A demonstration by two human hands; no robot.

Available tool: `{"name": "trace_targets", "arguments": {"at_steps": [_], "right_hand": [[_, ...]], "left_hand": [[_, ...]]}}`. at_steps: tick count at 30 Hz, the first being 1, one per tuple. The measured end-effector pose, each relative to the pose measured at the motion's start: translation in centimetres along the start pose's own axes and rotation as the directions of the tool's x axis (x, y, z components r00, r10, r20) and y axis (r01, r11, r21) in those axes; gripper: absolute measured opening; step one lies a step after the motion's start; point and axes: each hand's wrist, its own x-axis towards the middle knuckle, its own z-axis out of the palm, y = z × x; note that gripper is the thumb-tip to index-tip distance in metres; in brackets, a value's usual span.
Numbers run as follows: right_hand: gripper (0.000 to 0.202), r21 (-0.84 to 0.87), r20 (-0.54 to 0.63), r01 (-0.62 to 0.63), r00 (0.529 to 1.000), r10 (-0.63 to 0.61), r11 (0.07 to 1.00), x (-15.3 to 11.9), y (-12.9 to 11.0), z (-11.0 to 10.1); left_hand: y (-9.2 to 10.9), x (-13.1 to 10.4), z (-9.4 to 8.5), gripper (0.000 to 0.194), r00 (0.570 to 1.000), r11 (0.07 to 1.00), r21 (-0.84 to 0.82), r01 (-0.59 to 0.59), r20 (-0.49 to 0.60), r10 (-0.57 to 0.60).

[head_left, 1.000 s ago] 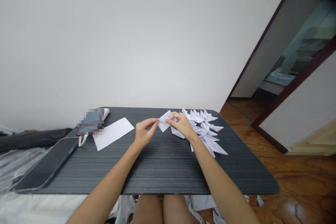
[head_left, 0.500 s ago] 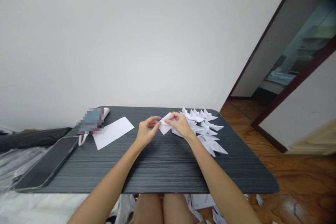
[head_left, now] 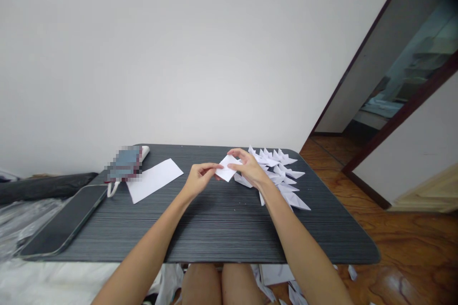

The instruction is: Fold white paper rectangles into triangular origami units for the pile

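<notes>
A small folded white paper (head_left: 226,168), roughly diamond-shaped, is held above the middle of the dark table (head_left: 222,228). My left hand (head_left: 200,178) pinches its left corner between thumb and fingers. On the other side, my right hand (head_left: 246,167) has its thumb on the paper's right part, with the fingers curled around behind and above it. Several folded paper boats (head_left: 282,181) lie in a cluster just right of my right hand, partly hidden by my right forearm.
White paper sheets (head_left: 155,180) lie left of my hands. Beyond them are a blurred-out device (head_left: 125,164) with a white cable and a dark phone (head_left: 66,221). A wall borders the table's back edge. Paper scraps (head_left: 352,272) lie on the floor.
The folded paper now shows as a flatter diamond. My left fingers have closed in on its corner, and my right fingers have lifted slightly from its top edge.
</notes>
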Motion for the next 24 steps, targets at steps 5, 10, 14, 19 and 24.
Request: {"name": "trace_targets", "arguments": {"at_steps": [5, 10, 14, 19, 24], "right_hand": [[0.020, 0.089, 0.129, -0.203, 0.973, 0.191, 0.975, 0.0, 0.5, -0.3], [0.025, -0.262, 0.135, -0.094, 0.982, 0.133, 0.961, -0.2, 0.0, -0.3], [0.025, -0.528, 0.201, 0.114, 0.980, -0.007, 0.842, -0.5, -1.0, -0.1], [0.026, -0.558, 0.244, 0.146, 0.970, -0.007, 0.817, -0.7, -0.4, 0.3], [0.025, -0.390, 0.237, 0.006, 0.967, 0.094, 0.921, -0.8, -0.1, 0.4]], "left_hand": [[-0.6, -0.2, -0.8, 0.028, 0.943, 0.879, 0.350, -0.325, 0.189, 0.274], [-1.4, -0.1, -1.2, 0.026, 0.940, 0.747, 0.571, -0.341, 0.204, 0.274], [-0.9, 0.0, -1.1, 0.034, 0.973, 0.791, 0.571, -0.219, 0.184, 0.136], [0.0, 0.0, -0.6, 0.036, 0.978, 0.905, 0.421, -0.067, 0.205, -0.024], [0.5, 0.2, -0.7, 0.037, 0.985, 0.925, 0.381, -0.008, 0.162, -0.059]]}}
